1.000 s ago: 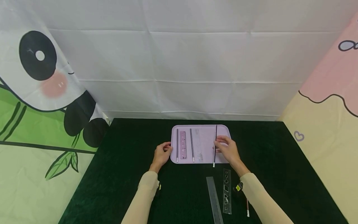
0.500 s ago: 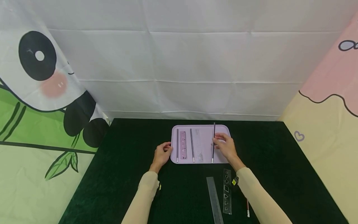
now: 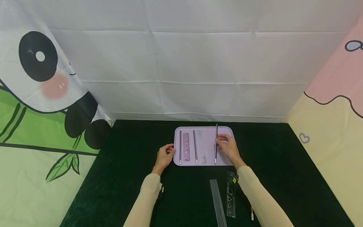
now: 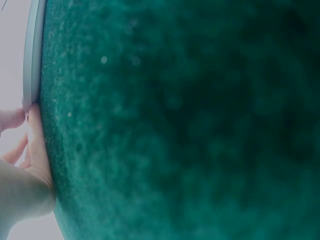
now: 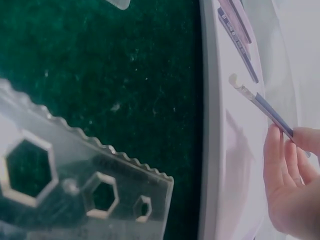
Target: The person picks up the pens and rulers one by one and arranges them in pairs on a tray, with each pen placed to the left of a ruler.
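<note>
A lilac tray (image 3: pixel 209 156) lies at the far side of the table. My left hand (image 3: pixel 164 157) pinches its left rim between thumb and fingers; the left wrist view shows the tray edge (image 4: pixel 33 55) there. Over the tray's right part, my right hand (image 3: pixel 230 148) pinches a dark pencil (image 3: pixel 216 155) with its eraser end toward me. In the right wrist view this pencil (image 5: pixel 270 111) tilts, its eraser end apart from the tray floor. Side by side in the tray lie a dark pencil (image 3: pixel 180 147), a pink ruler (image 3: pixel 186 147), another dark pencil (image 3: pixel 195 147) and a clear ruler (image 3: pixel 202 147).
In front of the tray, on the dark green cloth (image 3: pixel 187 198), are a translucent ruler (image 3: pixel 217 201) and a clear stencil ruler (image 3: pixel 231 198) with cut-out shapes. A reddish pencil (image 3: pixel 252 216) is partly hidden by the right sleeve. A white curtain (image 3: pixel 181 63) hangs behind.
My right hand has moved slightly left with the pencil, whose eraser end has come from beyond the tray's front edge to over the tray. The left hand stays at the rim.
</note>
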The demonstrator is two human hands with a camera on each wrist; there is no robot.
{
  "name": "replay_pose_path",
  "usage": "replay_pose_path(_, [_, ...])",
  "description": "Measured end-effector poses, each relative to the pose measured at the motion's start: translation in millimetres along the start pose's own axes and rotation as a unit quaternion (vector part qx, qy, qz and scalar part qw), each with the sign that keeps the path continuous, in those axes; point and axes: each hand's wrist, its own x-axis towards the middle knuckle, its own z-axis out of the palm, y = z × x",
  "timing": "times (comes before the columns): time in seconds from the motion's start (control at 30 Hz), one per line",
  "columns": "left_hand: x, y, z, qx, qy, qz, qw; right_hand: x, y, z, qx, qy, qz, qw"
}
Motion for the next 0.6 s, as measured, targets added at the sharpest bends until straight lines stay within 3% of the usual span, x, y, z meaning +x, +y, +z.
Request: replay_pose_path(0.6, [2.3,-0.3,0.8,0.006,0.001,0.001,1.0,12,1,18,-0.057,-0.02,-0.002,0.998])
